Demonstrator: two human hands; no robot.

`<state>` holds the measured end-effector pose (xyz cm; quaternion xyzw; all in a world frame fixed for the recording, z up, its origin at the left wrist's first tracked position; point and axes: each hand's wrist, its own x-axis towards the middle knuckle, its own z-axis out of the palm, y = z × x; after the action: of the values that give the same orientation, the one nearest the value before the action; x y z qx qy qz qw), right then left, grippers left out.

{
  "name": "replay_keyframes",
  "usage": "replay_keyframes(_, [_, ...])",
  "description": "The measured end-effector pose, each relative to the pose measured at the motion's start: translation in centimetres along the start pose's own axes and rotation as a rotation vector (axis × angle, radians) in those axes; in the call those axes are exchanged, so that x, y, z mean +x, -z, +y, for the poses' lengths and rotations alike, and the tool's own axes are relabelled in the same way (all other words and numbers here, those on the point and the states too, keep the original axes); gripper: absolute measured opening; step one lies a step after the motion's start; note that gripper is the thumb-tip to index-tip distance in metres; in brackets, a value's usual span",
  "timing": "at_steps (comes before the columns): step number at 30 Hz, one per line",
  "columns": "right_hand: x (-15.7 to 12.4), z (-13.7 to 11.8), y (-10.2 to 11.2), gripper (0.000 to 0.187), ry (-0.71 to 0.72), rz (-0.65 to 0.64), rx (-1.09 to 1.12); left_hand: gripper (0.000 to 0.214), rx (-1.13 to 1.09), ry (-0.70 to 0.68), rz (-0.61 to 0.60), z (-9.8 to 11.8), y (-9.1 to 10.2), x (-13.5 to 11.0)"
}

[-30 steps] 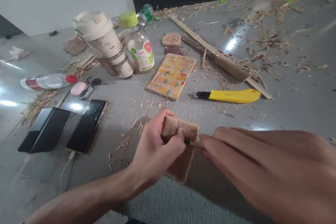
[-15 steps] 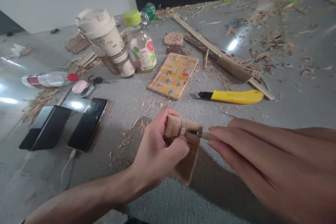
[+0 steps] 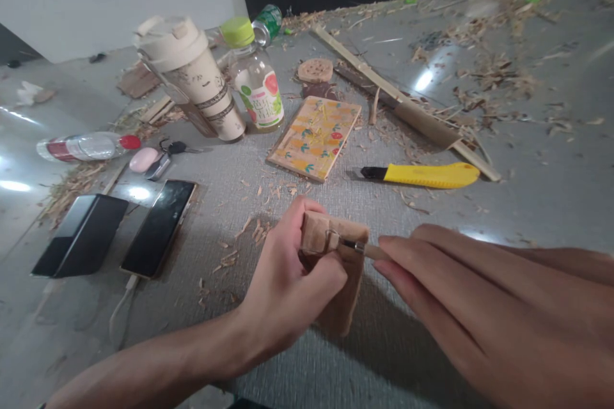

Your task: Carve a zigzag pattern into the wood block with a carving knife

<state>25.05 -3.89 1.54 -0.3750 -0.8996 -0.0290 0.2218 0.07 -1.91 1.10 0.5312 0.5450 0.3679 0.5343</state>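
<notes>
A brown wooden block is gripped by my left hand, with the thumb across its face and the fingers behind its left edge. My right hand pinches the wooden handle of a carving tool. The tool's dark metal shaft points left, and its tip touches the block's upper face just above my left thumb. A shallow recess shows around the tip. Pale wood shavings lie to the left of my left hand.
Beyond the block lie a yellow utility knife and a painted wooden board. Upright at the back are a cream tumbler and a green-capped bottle. Two phones, a lying bottle and keys are at left; bamboo strips lie behind.
My right hand and the carving tool have shifted slightly left, the tip staying on the block. My left hand keeps its hold. The whole view has drifted a little.
</notes>
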Motion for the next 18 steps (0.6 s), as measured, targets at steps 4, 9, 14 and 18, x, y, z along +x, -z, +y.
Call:
replay_keyframes(4, [0.2,-0.7,-0.3,0.025,0.035,-0.015,-0.042,0.016,0.023,-0.028,0.033,-0.3,-0.1,-0.3])
replay_keyframes(9, [1.3,-1.1,-0.6,0.025,0.002,-0.043,0.008,0.017,0.056,-0.047,0.044,-0.4,-0.2,-0.5])
replay_keyframes(14, [2.9,-1.0,-0.7,0.025,-0.033,-0.018,0.125,0.015,0.053,-0.031,0.048,-0.3,-0.2,-0.2])
replay_keyframes(18, [2.3,-0.8,-0.4,0.025,-0.029,-0.013,0.096,0.015,0.022,0.001,0.064,0.0,-0.2,0.1])
